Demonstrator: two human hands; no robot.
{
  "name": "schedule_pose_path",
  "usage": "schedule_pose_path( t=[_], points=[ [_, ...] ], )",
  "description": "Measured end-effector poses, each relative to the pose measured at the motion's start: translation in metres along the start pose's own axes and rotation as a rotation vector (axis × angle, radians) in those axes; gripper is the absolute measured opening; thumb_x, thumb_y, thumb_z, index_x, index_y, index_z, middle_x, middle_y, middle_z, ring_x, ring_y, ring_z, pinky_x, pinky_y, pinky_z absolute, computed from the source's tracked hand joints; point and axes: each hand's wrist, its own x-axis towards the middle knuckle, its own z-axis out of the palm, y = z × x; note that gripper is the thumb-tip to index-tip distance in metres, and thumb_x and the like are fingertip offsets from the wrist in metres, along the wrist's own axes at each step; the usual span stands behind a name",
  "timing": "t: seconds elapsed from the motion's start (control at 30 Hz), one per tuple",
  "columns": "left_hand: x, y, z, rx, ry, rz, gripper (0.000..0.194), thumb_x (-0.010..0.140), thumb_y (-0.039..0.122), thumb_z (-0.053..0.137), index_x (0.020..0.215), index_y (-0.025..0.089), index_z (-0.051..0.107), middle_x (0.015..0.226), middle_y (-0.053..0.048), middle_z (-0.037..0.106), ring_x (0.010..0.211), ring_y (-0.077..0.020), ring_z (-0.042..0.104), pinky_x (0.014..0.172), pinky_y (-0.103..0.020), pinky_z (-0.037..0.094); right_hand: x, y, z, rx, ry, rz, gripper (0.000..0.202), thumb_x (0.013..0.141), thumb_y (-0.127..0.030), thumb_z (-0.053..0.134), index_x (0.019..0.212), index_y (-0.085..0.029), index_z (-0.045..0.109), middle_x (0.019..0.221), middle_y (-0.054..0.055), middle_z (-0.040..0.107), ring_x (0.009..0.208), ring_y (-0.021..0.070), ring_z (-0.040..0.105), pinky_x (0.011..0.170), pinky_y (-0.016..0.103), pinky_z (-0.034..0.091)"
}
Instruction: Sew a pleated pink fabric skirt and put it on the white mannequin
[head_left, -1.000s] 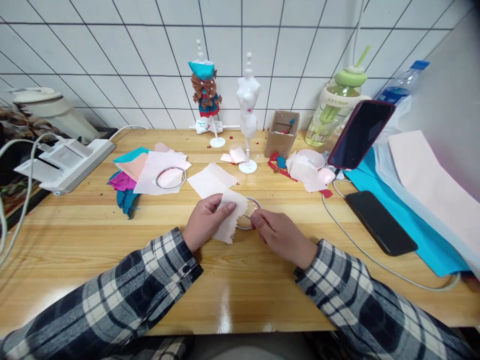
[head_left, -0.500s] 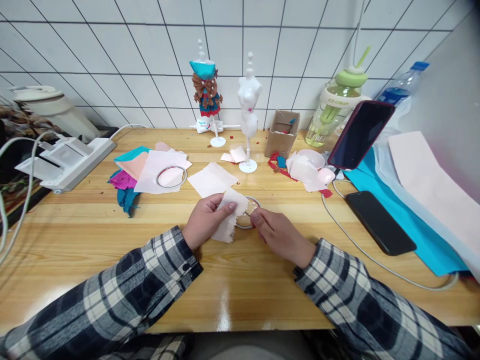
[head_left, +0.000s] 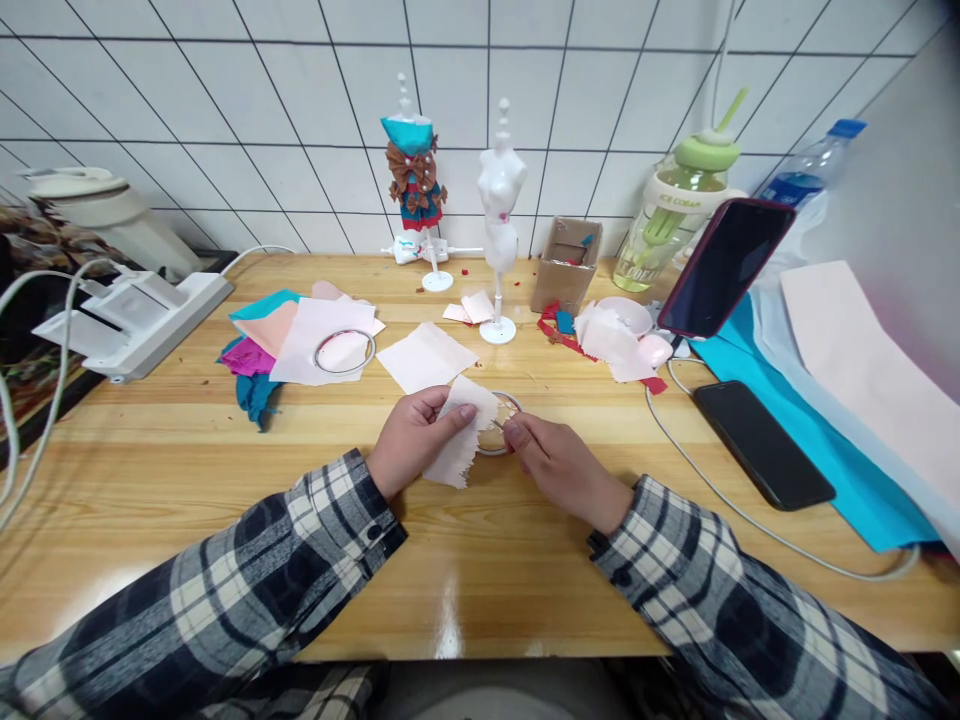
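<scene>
My left hand point(head_left: 415, 438) is closed on a pale pink sheet of paper point(head_left: 454, 461), thumb on top. The sheet's right edge is jagged and torn. Pinched in my right hand point(head_left: 566, 467) is a thin, dark, pointed tool point(head_left: 498, 425), mostly hidden by the fingers; its tip is close to the torn edge. Behind the sheet and the right fingertips lies a ring point(head_left: 513, 401) on the table, with small pale scraps showing inside it. A square pale sheet point(head_left: 426, 357) lies just beyond my left hand.
A second ring point(head_left: 373, 349) rests on stacked coloured paper point(head_left: 311, 318) at left. Two small dress forms, one bare point(head_left: 501, 185) and one dressed point(head_left: 412, 180), stand behind. A cardboard box point(head_left: 562, 285), paper scraps point(head_left: 607, 335), a propped phone point(head_left: 724, 270), a flat phone point(head_left: 765, 443) and a cable are rightward.
The whole view has shifted very slightly. Both hands keep their grips, and the tool's tip has moved a little near the torn edge.
</scene>
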Motion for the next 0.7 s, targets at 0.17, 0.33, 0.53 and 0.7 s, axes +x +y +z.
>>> schedule_pose_path(
  t=[0.17, 0.33, 0.53, 0.7],
  points=[
    [0.0007, -0.0013, -0.0005, -0.007, -0.002, -0.002, 0.034, 0.071, 0.044, 0.078, 0.086, 0.014, 0.070, 0.078, -0.004, 0.072, 0.064, -0.0148, 0.061, 0.058, -0.024, 0.049, 0.0008, -0.0013, -0.0001, -0.002, -0.003, -0.011, 0.041, 0.100, -0.050, 0.028, 0.077, -0.022, 0.046, 0.064, -0.002, 0.050, 0.061, 0.0144, 0.046, 0.059, 0.027, 0.028],
    [0.0014, -0.0003, -0.0006, -0.007, -0.005, 0.010, 0.033, 0.070, 0.043, 0.078, 0.084, 0.014, 0.071, 0.077, -0.002, 0.071, 0.063, -0.0137, 0.060, 0.058, -0.023, 0.048, 0.0009, -0.0015, -0.0005, -0.012, -0.007, -0.021, 0.041, 0.100, -0.050, 0.029, 0.076, -0.021, 0.046, 0.065, -0.002, 0.050, 0.062, 0.0143, 0.046, 0.059, 0.027, 0.028],
    [0.0007, -0.0001, 0.0001, -0.003, 0.005, 0.003, 0.035, 0.069, 0.044, 0.079, 0.083, 0.014, 0.070, 0.076, -0.002, 0.071, 0.062, -0.0132, 0.060, 0.057, -0.023, 0.048, 0.0027, -0.0002, 0.0000, -0.038, -0.010, -0.029, 0.041, 0.100, -0.049, 0.030, 0.074, -0.021, 0.045, 0.064, -0.002, 0.050, 0.061, 0.0136, 0.044, 0.059, 0.026, 0.028],
    [0.0002, 0.0003, 0.0002, 0.014, 0.012, -0.018, 0.039, 0.068, 0.048, 0.078, 0.086, 0.014, 0.070, 0.079, -0.004, 0.073, 0.064, -0.0155, 0.062, 0.059, -0.025, 0.049, 0.0027, -0.0009, -0.0012, -0.057, -0.026, -0.029, 0.042, 0.100, -0.049, 0.031, 0.073, -0.021, 0.046, 0.064, -0.002, 0.051, 0.059, 0.0133, 0.044, 0.057, 0.026, 0.028]
  ],
)
